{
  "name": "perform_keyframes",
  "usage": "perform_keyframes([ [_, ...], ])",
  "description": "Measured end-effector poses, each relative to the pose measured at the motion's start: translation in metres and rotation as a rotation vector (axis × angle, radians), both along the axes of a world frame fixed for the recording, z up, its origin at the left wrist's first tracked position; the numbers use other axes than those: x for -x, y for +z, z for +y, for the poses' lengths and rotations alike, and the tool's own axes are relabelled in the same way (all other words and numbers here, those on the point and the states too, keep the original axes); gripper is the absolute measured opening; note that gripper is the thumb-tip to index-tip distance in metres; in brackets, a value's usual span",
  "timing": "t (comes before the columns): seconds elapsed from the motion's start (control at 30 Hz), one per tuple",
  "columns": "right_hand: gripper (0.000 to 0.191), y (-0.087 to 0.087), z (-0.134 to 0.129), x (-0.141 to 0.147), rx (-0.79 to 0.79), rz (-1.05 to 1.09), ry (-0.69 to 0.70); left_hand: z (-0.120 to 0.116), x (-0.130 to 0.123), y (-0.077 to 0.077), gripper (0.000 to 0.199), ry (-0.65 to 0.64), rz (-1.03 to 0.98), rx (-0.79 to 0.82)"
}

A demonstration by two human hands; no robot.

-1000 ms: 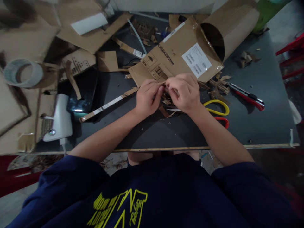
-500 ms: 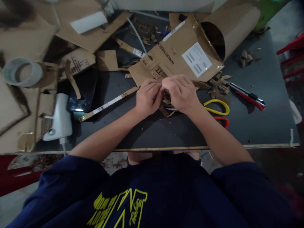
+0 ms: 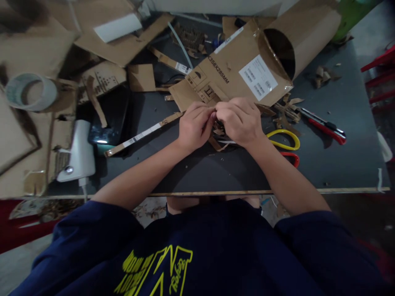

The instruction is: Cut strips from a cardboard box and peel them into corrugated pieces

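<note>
A long narrow cardboard strip (image 3: 145,135) with a white label runs from the left into my left hand (image 3: 197,125), whose fingers are closed on it. My right hand (image 3: 239,122) is pinched beside it, its fingertips touching those of the left; the strip continues out past its far side. Torn cardboard scraps (image 3: 218,130) lie under and between the hands. Just beyond them rests a printed cardboard piece (image 3: 228,74) with a white label. Scissors with a yellow and a red handle (image 3: 285,139) are partly hidden beneath my right wrist.
A red and black cutter (image 3: 324,124) lies at the right. Behind it is a large cardboard tube (image 3: 314,33). On the left are a tape roll (image 3: 31,91), a white corded device (image 3: 79,152), a dark shiny object (image 3: 108,117) and cardboard sheets. The table's front edge (image 3: 210,193) is near my body.
The whole view has shifted slightly, with things on the table a little further right. My hands keep their pinch on the strip, the fingers moving only slightly.
</note>
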State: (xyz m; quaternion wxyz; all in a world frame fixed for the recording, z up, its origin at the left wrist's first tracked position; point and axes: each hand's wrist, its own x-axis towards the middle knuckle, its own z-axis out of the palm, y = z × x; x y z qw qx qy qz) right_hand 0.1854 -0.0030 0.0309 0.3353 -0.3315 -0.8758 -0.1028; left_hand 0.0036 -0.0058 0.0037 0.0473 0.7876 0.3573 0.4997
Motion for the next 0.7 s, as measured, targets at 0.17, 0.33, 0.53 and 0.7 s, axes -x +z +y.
perform_keyframes([
  [0.17, 0.029, -0.002, 0.001, -0.001, 0.057, 0.012, -0.009, 0.0, 0.0, 0.0, 0.031, -0.002, 0.012, -0.043],
  [0.33, 0.02, -0.01, 0.0, 0.001, 0.017, 0.198, -0.084, -0.001, 0.0, 0.001, 0.03, 0.003, 0.011, -0.037],
  [0.53, 0.022, -0.014, 0.0, 0.0, 0.076, 0.209, -0.089, -0.001, 0.0, 0.002, 0.029, 0.028, 0.036, -0.067],
  [0.7, 0.038, -0.003, 0.001, 0.0, 0.1, 0.05, -0.019, -0.001, 0.0, 0.001, 0.025, -0.038, -0.007, -0.088],
])
